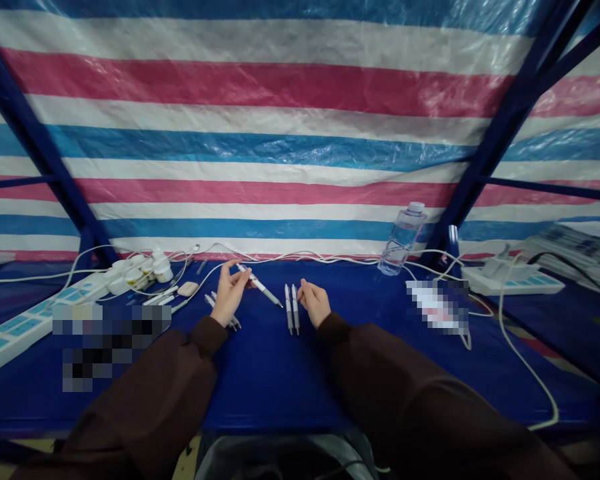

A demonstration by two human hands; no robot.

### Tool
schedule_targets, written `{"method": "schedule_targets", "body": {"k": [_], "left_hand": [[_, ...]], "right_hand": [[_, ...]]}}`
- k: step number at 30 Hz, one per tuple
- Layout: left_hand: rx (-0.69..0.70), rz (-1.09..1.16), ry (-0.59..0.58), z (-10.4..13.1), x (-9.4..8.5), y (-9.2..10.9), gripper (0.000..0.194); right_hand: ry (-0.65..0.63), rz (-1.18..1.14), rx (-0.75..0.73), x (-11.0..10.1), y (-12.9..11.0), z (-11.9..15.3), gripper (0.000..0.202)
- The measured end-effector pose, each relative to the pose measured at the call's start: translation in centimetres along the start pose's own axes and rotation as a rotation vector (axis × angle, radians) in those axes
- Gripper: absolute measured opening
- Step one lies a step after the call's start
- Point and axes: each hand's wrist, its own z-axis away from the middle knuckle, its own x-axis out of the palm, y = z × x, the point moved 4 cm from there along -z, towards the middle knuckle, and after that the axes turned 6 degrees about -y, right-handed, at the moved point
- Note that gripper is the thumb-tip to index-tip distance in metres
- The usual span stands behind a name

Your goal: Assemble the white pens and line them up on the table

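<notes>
In the head view, my left hand point(231, 291) pinches a white and grey pen point(263, 288) near its upper end, and the pen slants down to the right. My right hand point(314, 301) is closed with its fingers curled, and I see nothing in it. Just left of it, two similar pens point(292, 310) lie side by side on the blue table, pointing toward me. More pens point(234, 324) lie partly hidden under and beside my left wrist.
A long power strip point(40, 319) with plugs and cables runs along the left. A clear water bottle point(403, 239) stands at the back right, near another power strip point(513, 280). White cables cross the back of the table point(275, 393). Striped sheeting point(280, 120) hangs behind.
</notes>
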Motion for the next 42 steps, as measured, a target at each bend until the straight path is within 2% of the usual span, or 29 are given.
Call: {"method": "schedule_targets", "body": {"k": [2, 6, 13, 21, 24, 27, 32, 35, 42], "left_hand": [[0.035, -0.025, 0.013, 0.1, 0.0, 0.5, 0.045], [0.08, -0.096, -0.036, 0.3, 0.2, 1.0, 0.036], [0.077, -0.1, -0.027, 0.5, 0.1, 1.0, 0.033], [0.066, -0.043, 0.064, 0.5, -0.1, 1.1, 0.045], [0.069, -0.05, 0.084, 0.5, -0.2, 1.1, 0.041], [0.089, -0.049, 0.093, 0.5, -0.2, 1.0, 0.036], [0.112, 0.009, 0.095, 0.7, 0.2, 0.9, 0.036], [0.083, 0.019, 0.084, 0.9, 0.5, 0.9, 0.039], [0.062, 0.04, 0.096, 0.9, 0.5, 0.7, 0.042]], "right_hand": [[0.029, -0.039, 0.007, -0.2, 0.0, 0.0, 0.05], [0.055, -0.035, 0.037, -0.3, 0.3, -0.1, 0.05], [0.078, -0.005, 0.048, -0.4, 0.7, -0.2, 0.051], [0.05, -0.023, 0.028, -0.3, 0.6, -0.2, 0.047], [0.043, 0.005, 0.029, -0.3, 0.5, -0.1, 0.046], [0.029, 0.154, -0.039, -0.3, -0.3, 0.1, 0.045], [-0.152, 0.428, -0.271, 0.9, -2.3, 0.9, 0.034], [-0.182, 0.466, -0.321, 1.2, -2.6, 1.1, 0.034], [-0.153, 0.474, -0.376, 1.1, -2.6, 1.2, 0.029]]}}
